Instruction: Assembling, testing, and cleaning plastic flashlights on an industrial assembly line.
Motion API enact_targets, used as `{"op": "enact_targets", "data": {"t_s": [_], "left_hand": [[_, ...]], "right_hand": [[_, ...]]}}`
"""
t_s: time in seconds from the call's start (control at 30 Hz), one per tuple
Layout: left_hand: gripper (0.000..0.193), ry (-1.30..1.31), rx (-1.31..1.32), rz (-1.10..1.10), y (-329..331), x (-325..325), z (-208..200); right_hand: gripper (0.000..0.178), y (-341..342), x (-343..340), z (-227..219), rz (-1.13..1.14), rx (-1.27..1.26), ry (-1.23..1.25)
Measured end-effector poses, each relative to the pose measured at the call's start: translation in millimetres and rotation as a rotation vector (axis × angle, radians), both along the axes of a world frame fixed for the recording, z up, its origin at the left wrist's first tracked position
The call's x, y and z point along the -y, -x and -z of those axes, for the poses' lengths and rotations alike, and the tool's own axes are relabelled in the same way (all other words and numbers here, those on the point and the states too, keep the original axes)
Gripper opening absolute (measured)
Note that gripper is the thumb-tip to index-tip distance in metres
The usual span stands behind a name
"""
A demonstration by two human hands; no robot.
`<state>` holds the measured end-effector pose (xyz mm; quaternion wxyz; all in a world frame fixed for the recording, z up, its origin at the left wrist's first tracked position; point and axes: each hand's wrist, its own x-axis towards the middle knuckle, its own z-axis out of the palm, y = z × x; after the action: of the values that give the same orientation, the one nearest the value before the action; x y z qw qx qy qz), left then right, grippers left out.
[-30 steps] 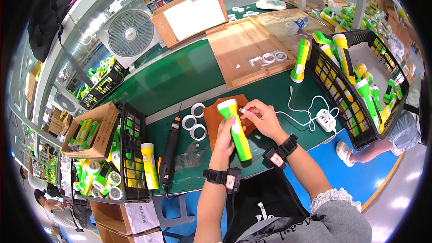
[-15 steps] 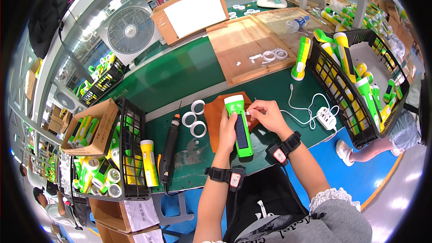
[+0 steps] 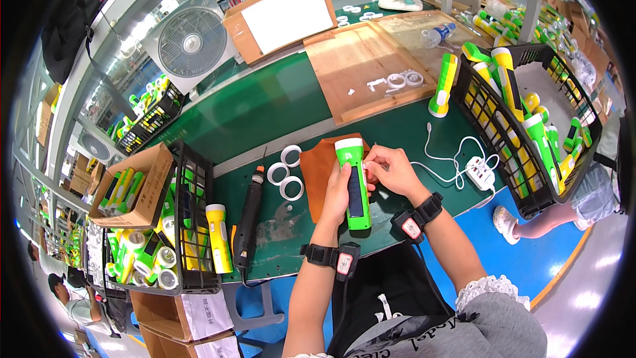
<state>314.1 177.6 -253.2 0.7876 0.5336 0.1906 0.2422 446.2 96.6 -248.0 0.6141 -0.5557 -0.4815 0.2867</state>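
My left hand (image 3: 336,192) is wrapped round a green flashlight (image 3: 359,209) with a white head and a dark solar panel along its body. The flashlight stands nearly lengthwise to me, head away, over an orange-brown cloth (image 3: 317,176). My right hand (image 3: 391,171) is closed in a pinch at the flashlight's right side, just below the head. A small white piece shows between its fingertips, mostly hidden. A white cable (image 3: 434,174) runs from a white power strip (image 3: 480,174) toward that hand; its near end is out of sight behind the hand.
Left of the cloth lie white rings (image 3: 291,188) and a black electric screwdriver (image 3: 250,219). A yellow flashlight (image 3: 218,238) stands beside the left black crate (image 3: 202,285). Another black crate (image 3: 523,202) of flashlights stands right, near an upright green-yellow flashlight (image 3: 442,86). Wooden boards (image 3: 344,73) lie beyond.
The flashlight has shifted slightly, its head tipping a little to the right and toward the right hand. The right fingers have closed in nearer its side, covering more of the white piece.
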Motion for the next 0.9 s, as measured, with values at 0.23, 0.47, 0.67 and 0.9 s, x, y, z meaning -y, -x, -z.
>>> {"op": "enact_targets", "data": {"t_s": [0.23,0.47,0.67,0.9], "left_hand": [[0.034,-0.033,-0.011,-0.032,0.8,-3.3,6.4],[0.031,0.011,0.023,-0.068,5.0,-5.7,3.9],[0.041,0.444,0.321,-0.249,10.5,-12.6,-6.5],[0.045,0.665,0.535,-0.058,18.9,-15.2,-5.2]], "right_hand": [[0.006,5.0,0.2,-4.3,0.02,0.09,-0.045],[0.004,4.8,-0.4,1.7,0.139,0.165,-0.211],[0.009,-7.0,-5.4,5.6,0.553,0.275,-0.166],[0.012,6.2,-7.6,-2.0,0.486,0.573,-0.271]]}}
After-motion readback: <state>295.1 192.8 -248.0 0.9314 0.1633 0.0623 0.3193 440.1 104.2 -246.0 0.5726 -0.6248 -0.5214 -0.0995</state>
